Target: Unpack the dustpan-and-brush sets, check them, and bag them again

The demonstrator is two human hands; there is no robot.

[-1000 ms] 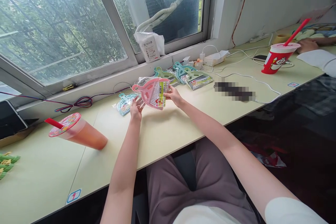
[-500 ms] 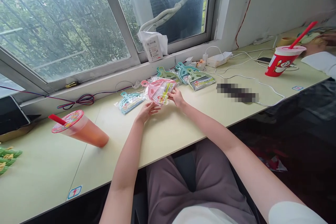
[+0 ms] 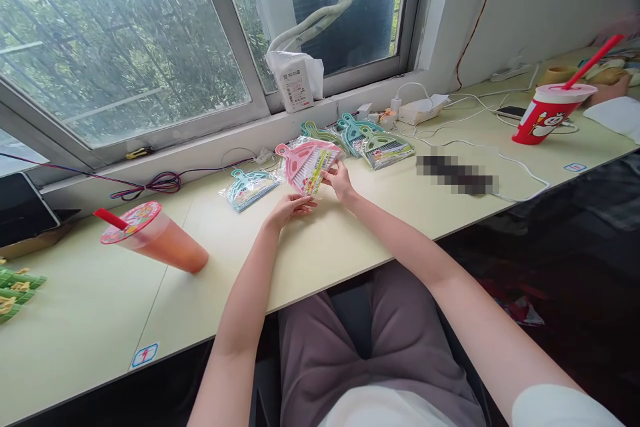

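A pink dustpan and brush set (image 3: 307, 165) in clear plastic is held up over the table. My right hand (image 3: 339, 181) grips its right edge between thumb and fingers. At its lower edge is my left hand (image 3: 293, 208), fingers together and pointing right; the thumb lies near the wrapper, and whether it pinches the plastic is too small to tell. A blue packaged set (image 3: 250, 188) lies to the left. Behind and to the right lie a green set (image 3: 320, 135), a blue one (image 3: 353, 130) and another green one (image 3: 385, 149).
An orange drink cup (image 3: 173, 243) stands at the left, a red cup (image 3: 543, 120) at the right. A tissue pack (image 3: 296, 87) rests on the sill. White cables, a phone (image 3: 513, 112) and a blurred-out dark object (image 3: 455, 175) lie on the table (image 3: 320, 253).
The pink set has turned, its face now more toward me. My left hand has shifted slightly right along its lower edge. The view has shifted a little. A hand at the far right has moved away.
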